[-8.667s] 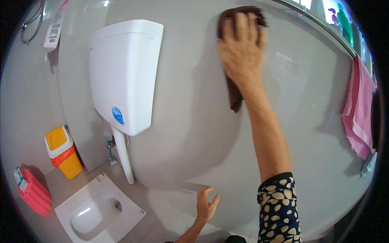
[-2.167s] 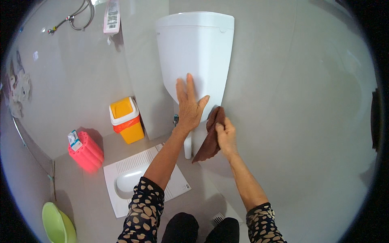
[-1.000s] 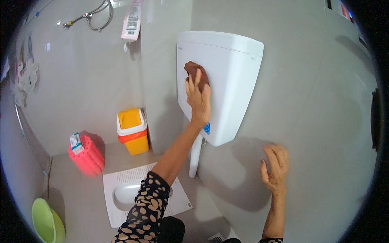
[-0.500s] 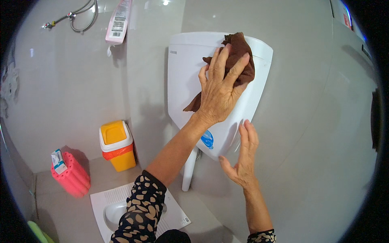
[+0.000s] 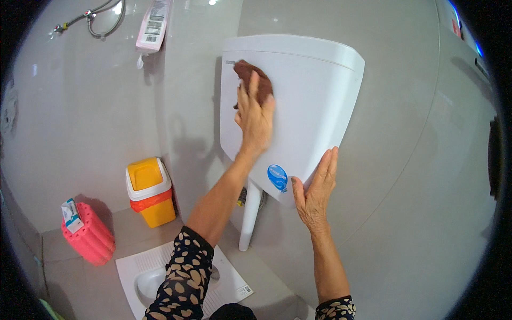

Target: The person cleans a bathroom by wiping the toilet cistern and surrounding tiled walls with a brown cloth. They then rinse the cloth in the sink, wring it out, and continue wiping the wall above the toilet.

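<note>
My left hand (image 5: 256, 120) presses a crumpled brown cloth (image 5: 256, 80) flat against the front of a white toilet cistern (image 5: 309, 101), near its upper left. The fingers lie over the cloth and are a little blurred. Lower down, my right hand (image 5: 316, 194) rests at the cistern's bottom right edge, its fingers straight and the thumb apart, holding nothing. A blue oval sticker (image 5: 278, 177) shows on the cistern between the two arms. From the underside a white flush pipe (image 5: 250, 218) runs down.
Below is a white squat toilet (image 5: 128, 272) in the floor. To the left stand a yellow-and-white bin (image 5: 152, 186) and a pink ribbed container (image 5: 90, 237) with a small box (image 5: 72, 216) on top. A pink bottle (image 5: 153, 26) and a metal hose (image 5: 90, 16) are on the wall.
My left hand has moved the cloth leftward across the cistern, from the upper right to the upper left. My right hand has come against the lower right edge.
</note>
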Motion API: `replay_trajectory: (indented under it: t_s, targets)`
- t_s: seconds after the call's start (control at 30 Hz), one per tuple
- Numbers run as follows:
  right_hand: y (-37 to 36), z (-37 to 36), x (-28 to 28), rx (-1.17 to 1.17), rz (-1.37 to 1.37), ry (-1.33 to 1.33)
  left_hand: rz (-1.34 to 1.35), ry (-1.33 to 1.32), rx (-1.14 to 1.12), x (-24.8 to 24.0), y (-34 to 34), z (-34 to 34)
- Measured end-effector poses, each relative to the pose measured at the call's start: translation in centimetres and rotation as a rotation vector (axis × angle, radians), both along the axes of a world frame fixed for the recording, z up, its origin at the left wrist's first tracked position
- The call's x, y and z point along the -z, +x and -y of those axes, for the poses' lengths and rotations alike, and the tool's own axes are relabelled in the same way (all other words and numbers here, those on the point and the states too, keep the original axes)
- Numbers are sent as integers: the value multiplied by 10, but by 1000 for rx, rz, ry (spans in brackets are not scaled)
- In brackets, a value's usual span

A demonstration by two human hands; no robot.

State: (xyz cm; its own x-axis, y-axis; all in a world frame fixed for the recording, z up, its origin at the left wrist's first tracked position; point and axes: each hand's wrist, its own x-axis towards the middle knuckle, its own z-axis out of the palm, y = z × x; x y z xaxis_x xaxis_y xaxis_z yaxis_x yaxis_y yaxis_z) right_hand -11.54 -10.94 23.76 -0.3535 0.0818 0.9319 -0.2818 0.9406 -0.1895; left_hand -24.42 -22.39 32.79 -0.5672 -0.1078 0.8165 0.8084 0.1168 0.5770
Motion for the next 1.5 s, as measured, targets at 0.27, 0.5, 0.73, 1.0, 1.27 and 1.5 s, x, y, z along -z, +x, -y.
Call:
replay_trajectory:
  t_s: [0.27,0.5,0.73,1.0,1.27,1.5]
  targets:
    - [-18,-5,-5,-374,130,-281,-631,-505,1,75,62,-31]
    - [-3,-14,1,-40,-49,70,-677,-296,-8,42,41,-24]
    - [-7,-12,13,10,-48,27,-474,-63,-10,-11,-19,1]
    - [-7,-14,17,-4,-51,-24,-171,9,-46,-39,-97,26]
    - [-8,-14,13,-16,-18,-1,215,244,291,-8,-151,46]
    - [-10,-11,19,-63,-70,-45,-152,135,152,46,-82,12]
